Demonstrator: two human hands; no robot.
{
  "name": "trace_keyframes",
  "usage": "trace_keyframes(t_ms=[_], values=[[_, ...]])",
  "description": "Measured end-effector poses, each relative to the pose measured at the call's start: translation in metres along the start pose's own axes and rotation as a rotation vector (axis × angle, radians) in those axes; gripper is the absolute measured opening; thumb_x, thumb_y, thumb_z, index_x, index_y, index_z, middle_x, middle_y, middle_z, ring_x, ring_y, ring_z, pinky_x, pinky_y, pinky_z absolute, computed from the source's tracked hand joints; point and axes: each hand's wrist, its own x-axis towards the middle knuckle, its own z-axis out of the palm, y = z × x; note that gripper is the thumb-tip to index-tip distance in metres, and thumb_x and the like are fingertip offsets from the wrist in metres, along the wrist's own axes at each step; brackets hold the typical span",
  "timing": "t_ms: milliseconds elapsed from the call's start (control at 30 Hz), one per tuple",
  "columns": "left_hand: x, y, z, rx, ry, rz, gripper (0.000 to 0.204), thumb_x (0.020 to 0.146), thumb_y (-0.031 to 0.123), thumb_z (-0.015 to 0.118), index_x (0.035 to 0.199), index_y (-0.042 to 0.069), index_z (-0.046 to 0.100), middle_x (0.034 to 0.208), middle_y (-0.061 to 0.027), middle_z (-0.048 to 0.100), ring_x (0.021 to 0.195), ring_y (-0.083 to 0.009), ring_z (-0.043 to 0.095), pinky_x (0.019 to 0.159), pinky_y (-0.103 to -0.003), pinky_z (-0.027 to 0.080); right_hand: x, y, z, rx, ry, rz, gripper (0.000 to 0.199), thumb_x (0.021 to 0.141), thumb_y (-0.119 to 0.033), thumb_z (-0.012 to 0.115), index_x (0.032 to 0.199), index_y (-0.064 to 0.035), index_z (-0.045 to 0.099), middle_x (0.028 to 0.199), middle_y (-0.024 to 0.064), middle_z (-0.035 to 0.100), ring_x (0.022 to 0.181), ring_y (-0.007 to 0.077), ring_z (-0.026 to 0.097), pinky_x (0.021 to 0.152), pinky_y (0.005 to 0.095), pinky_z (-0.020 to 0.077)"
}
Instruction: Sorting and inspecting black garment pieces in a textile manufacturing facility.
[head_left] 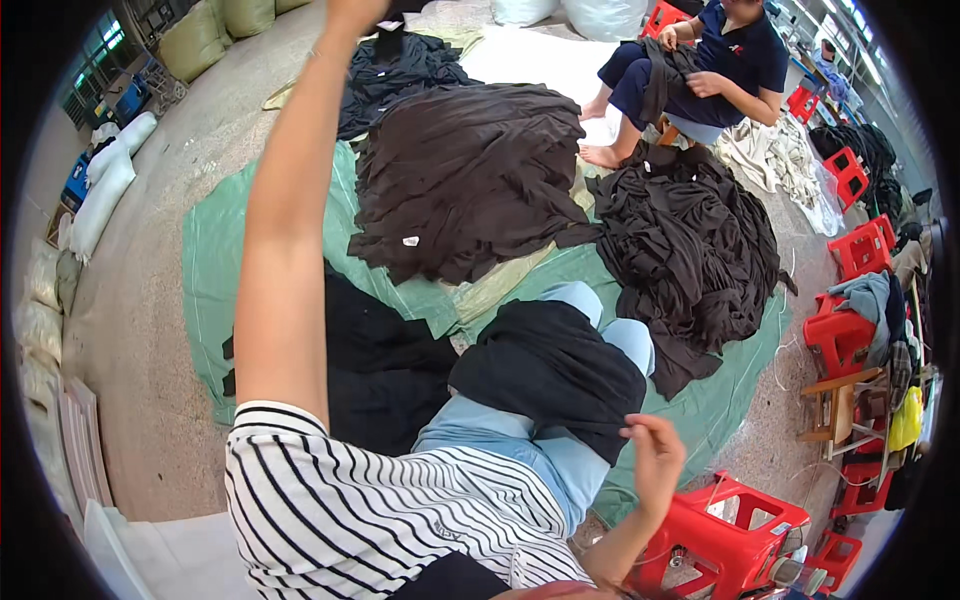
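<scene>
A black garment [550, 365] lies bunched across my lap, over light blue trousers. At its right edge the fingertips of my right hand [655, 460] are pinched together on the cloth. My left arm stretches far forward, and my left hand [355, 12] is cut off by the top edge, so its fingers are hidden. Dark cloth [395, 42] shows just beside that hand, above a heap of dark garments [405, 75]. More black garments [375, 370] lie on the ground by my left side.
A green sheet [215, 260] carries a wide dark brown pile [470, 180] and a crumpled one [690, 250]. Beyond them a seated person [740, 60] handles dark cloth. Close on my right is a red stool [720, 535]; further red stools line the right side. White sacks [105, 185] lie left.
</scene>
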Motion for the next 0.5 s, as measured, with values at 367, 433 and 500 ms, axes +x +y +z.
trace_keyframes(t_ms=[367,433,500], values=[[-0.337,0.254,-0.022,-0.651,-0.913,-0.286,0.012,0.082,0.008,0.07,0.094,0.004,0.072,0.119,-0.0164,0.066,0.117,-0.0339,0.059,0.098,-0.041,0.048,-0.011,0.082,-0.009,-0.503,0.307,0.076,0.013,0.087,-0.003,0.06,0.098,-0.0014,0.066,0.095,0.0162,0.066,0.083,0.0321,0.066,0.075,0.0375,0.0512],[-0.349,0.294,-0.036,-0.71,-0.856,-0.231,0.011,0.08,0.006,0.072,0.091,0.005,0.071,0.118,-0.013,0.066,0.118,-0.0331,0.058,0.102,-0.045,0.044,-0.018,0.102,-0.012,-0.58,0.268,0.173,0.02,0.085,0.0,0.059,0.104,-0.0045,0.065,0.105,0.0161,0.065,0.093,0.0336,0.065,0.079,0.0407,0.0502],[-0.355,0.321,-0.051,-0.712,-0.853,-0.174,0.014,0.08,0.006,0.072,0.093,0.006,0.07,0.119,-0.0101,0.065,0.116,-0.0307,0.059,0.102,-0.048,0.042,-0.022,0.115,-0.009,-0.602,0.209,0.285,0.029,0.082,0.004,0.057,0.107,-0.007,0.064,0.116,0.015,0.062,0.107,0.0344,0.06,0.087,0.0428,0.0483]])
